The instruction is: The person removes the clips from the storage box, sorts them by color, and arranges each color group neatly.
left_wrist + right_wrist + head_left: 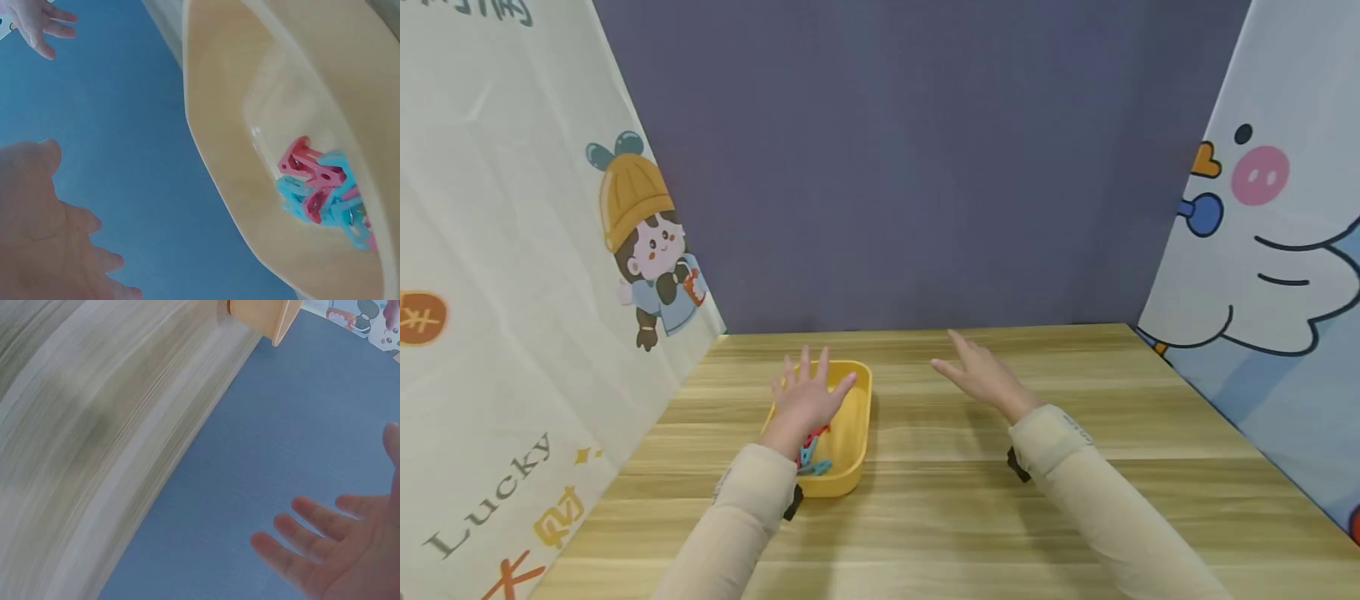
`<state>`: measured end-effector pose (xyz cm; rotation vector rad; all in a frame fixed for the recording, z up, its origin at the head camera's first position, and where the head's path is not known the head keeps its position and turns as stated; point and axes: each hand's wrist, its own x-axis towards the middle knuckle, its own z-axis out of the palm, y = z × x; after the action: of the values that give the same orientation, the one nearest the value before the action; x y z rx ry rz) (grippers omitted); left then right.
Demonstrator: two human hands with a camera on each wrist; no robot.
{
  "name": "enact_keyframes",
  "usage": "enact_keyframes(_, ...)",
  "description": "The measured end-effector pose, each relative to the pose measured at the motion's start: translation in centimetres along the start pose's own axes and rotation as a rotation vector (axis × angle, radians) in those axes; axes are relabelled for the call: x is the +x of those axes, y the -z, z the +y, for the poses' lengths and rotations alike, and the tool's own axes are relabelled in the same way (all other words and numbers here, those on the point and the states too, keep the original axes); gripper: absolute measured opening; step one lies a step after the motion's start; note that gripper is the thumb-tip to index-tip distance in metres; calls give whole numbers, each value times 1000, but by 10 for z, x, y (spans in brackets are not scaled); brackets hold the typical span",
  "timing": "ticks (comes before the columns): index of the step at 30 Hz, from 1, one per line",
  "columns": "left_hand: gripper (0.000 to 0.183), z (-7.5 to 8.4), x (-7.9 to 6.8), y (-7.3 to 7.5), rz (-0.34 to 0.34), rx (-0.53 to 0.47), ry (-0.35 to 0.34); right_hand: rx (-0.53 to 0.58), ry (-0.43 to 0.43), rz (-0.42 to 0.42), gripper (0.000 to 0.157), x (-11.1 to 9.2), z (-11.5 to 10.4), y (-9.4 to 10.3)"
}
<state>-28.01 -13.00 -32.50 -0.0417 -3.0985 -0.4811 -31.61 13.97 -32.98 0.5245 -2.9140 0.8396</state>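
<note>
The small heap of pink and light-blue plastic peg-like clips (322, 178) lies on the floor of a yellow rectangular plastic bin with rounded corners (842, 485), bunched at the end away from the tabletop's far edge. The clips overlap, so lifting one cleanly would likely mean pinching an outer piece by its arm and easing it free, rather than digging into the middle where others may snag.

The bin stands towards the left edge of the wooden-patterned tabletop (940, 508). The left hand (805, 404) hangs above it, fingers spread apart and holding nothing; its fingertips lie nearer the tabletop's far edge than the heap does. A good reach would probably draw back over the clips first, then drop straight down inside the walls without knocking the rim.

The right hand (981, 375) is also free of any object, thumb apart from the extended fingers, above the tabletop to the right of the bin and towards the far edge. It seems well placed to steady the bin's near wall. Both cream padded sleeves (1105, 508) are bulky, so keeping the cuffs high should avoid dragging the rim.
</note>
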Motion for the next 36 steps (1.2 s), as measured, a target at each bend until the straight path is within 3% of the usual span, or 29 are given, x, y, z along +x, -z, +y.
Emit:
enact_keyframes(17, 74, -19, -6, -2, 4, -23, 28, 27, 27, -1, 77, -1, 0, -8)
enact_keyframes(36, 76, -51, -17, -13, 21, -119, 44, 40, 46, -14, 74, 1, 2, -19)
